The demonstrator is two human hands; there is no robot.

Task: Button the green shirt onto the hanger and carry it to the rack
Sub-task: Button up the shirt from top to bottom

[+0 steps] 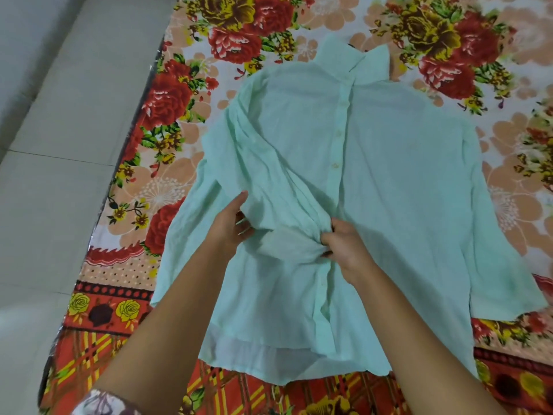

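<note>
On the floral bedsheet (167, 181) lies the green shirt (404, 190); left hand (229, 227) and right hand (344, 247) grip its bunched front

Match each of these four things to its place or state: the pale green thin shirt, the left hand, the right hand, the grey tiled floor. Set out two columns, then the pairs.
Things:
1. pale green thin shirt
2. left hand
3. right hand
4. grey tiled floor

Places or states:
A. beside the red-flowered sheet, at the picture's left
B. pinches bunched cloth at the button strip
C. lies front up on the sheet
D. holds cloth left of the strip, thumb on top

Pairs: 1-C; 2-D; 3-B; 4-A
</note>
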